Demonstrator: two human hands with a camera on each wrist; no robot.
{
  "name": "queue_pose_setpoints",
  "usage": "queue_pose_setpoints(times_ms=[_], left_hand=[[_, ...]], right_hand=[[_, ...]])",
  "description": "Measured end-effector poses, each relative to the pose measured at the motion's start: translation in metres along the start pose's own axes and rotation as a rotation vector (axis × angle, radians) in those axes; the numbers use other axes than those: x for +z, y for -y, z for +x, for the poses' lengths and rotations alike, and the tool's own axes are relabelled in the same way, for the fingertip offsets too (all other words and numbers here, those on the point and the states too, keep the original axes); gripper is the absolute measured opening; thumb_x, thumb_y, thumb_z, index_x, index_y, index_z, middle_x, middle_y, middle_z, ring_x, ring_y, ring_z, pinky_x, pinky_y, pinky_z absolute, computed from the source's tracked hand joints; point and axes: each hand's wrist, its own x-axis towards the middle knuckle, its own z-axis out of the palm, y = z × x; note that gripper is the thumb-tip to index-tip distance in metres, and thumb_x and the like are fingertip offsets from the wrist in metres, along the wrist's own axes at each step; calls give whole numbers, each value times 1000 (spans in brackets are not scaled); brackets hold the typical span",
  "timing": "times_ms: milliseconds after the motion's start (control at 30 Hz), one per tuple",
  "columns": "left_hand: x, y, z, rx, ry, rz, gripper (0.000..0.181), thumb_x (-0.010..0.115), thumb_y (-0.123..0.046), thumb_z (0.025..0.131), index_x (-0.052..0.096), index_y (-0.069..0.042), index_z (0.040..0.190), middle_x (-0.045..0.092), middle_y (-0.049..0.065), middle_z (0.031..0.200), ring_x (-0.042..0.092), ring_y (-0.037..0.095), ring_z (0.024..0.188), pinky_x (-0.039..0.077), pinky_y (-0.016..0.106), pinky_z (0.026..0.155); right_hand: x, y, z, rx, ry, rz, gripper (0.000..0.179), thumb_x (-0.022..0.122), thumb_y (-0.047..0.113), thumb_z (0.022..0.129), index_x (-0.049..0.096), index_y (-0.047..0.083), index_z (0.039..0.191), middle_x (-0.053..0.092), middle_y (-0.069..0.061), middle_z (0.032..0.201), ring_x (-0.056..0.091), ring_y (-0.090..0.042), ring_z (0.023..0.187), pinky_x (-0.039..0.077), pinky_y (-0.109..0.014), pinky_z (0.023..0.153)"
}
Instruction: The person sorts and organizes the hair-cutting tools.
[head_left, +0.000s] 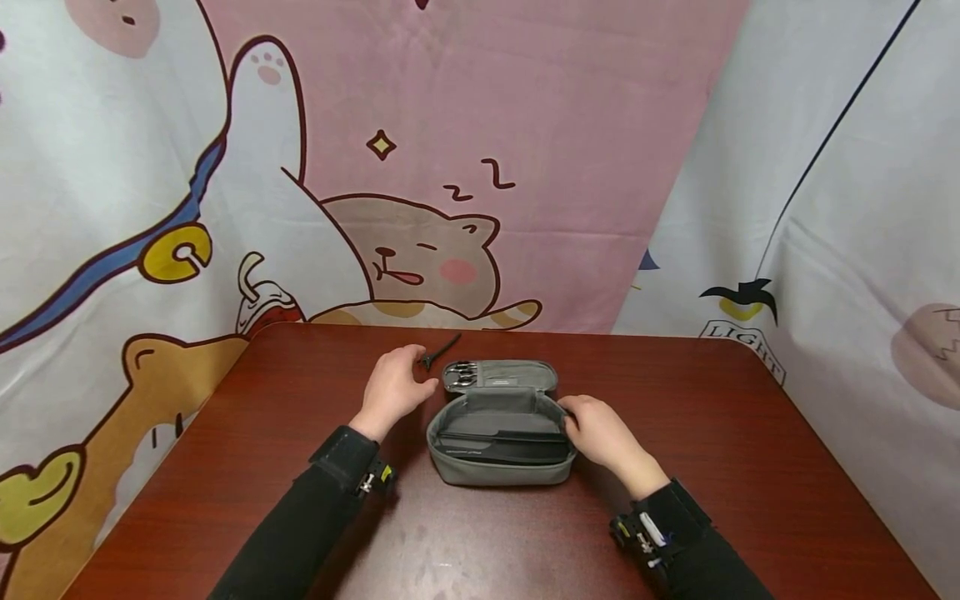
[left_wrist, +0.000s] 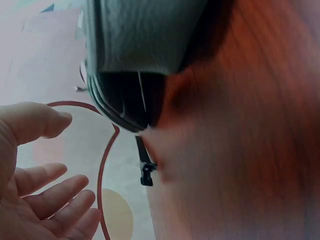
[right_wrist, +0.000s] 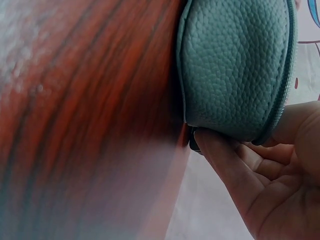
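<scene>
A grey-green zip case (head_left: 501,473) stands unzipped on the table, its lid (head_left: 517,375) folded back. Long black items (head_left: 502,450) lie inside it, and metal tools (head_left: 461,374) sit at the left of the lid. My right hand (head_left: 603,433) grips the case's right side, thumb and fingers at its rim in the right wrist view. My left hand (head_left: 393,387) hovers left of the lid, fingers spread and holding nothing. Just beyond that hand lies a small slim black object (head_left: 441,352) with a forked end, also visible in the left wrist view.
The reddish-brown wooden table (head_left: 712,450) has its far edge just behind the lid. Behind it hangs a cloth (head_left: 585,150) printed with cartoon animals. Black sleeves and wrist-worn cameras cover both forearms.
</scene>
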Motion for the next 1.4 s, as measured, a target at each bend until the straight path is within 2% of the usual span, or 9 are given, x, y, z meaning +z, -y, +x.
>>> queue_pose_setpoints(times_ms=[267,533,700,933,1200,1400], left_hand=[[5,13,17,5,10,116,63,82,-22,80,57,0,134,60,20,128,51,40,120,44,53,96],[10,24,32,-63,64,136,67,82,-25,80,55,0,137,56,21,133,48,40,124,42,54,99],[15,28,40,-70,71,169,69,81,-29,80,54,-1,138,55,20,134,47,40,125,42,54,99],[21,32,45,-78,87,185,70,83,-27,80,53,-2,139,54,21,135,47,42,125,43,56,97],[31,35,50,-86,144,203,66,81,-25,82,55,-1,138,55,21,131,50,41,121,47,54,90],[34,36,54,-97,179,202,61,80,-22,83,57,1,134,57,21,127,52,39,117,47,50,91]], right_hand=[[-1,0,0,5,-2,5,19,65,0,90,69,-4,108,68,-16,101,65,-31,95,52,-49,85],[-1,-1,-1,9,4,5,19,65,1,91,68,-4,109,67,-17,103,65,-33,97,51,-49,86],[-1,-1,-1,16,5,2,19,65,1,91,68,-4,109,68,-17,103,65,-32,97,51,-49,87],[-1,-1,0,18,15,10,20,65,1,91,68,-4,110,67,-17,104,65,-32,98,51,-49,86],[-2,-1,-1,29,18,0,21,64,2,92,68,-4,111,67,-18,106,64,-33,100,51,-50,88],[-2,1,-1,31,23,2,21,64,2,92,67,-4,112,67,-18,107,64,-33,100,51,-50,88]])
